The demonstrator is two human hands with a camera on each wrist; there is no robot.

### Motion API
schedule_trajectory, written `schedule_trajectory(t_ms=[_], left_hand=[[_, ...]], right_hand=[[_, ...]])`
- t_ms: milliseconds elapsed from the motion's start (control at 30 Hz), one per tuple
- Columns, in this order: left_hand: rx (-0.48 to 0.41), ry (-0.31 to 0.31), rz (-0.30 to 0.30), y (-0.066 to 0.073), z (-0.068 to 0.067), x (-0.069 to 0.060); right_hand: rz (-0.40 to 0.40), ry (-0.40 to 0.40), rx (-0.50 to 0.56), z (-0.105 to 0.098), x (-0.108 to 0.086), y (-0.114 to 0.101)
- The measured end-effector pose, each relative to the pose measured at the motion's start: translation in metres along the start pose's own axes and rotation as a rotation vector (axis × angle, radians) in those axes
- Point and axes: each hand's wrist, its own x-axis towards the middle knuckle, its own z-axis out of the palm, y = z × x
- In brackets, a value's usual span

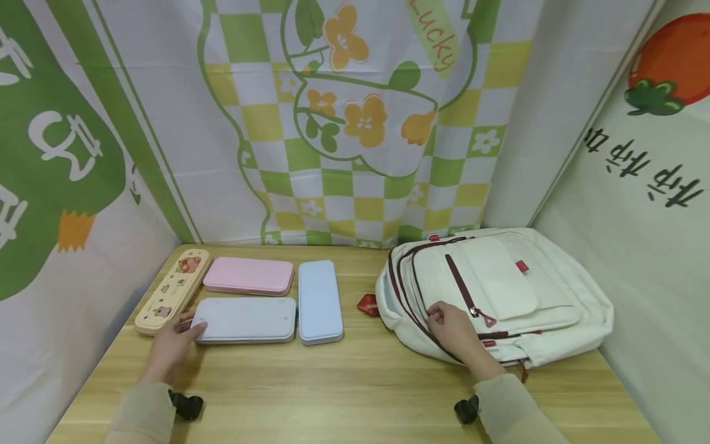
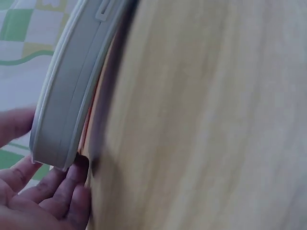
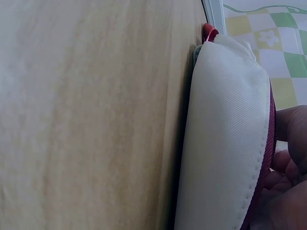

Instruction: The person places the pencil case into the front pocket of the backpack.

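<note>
My left hand (image 1: 171, 345) grips the left end of a white pencil case (image 1: 244, 320), its thumb on the lid. In the left wrist view, the fingers (image 2: 53, 194) bend under the end of the white case (image 2: 67, 96). A cream backpack (image 1: 499, 277) with dark red zips lies flat on the right. My right hand (image 1: 452, 327) pinches the backpack's near-left edge beside the zip. The right wrist view shows the backpack's side (image 3: 225, 124) and the fingers (image 3: 288, 167) at its dark red zip; their tips are partly hidden.
A pink case (image 1: 249, 274) lies behind the white one, and a light blue case (image 1: 320, 302) stands lengthwise to its right. At the far left is a yellow case (image 1: 173, 293) with bear pictures. Printed curtains (image 1: 355, 203) border the wooden table (image 1: 322, 394).
</note>
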Motion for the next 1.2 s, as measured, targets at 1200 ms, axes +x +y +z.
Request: schedule_trajectory(t_ms=[1200], left_hand=[[-0.475,-0.357,-0.028,-0.037,-0.05,-0.009]], right_hand=[[0.02,-0.021,0.023,-0.041,-0.001,-0.017]])
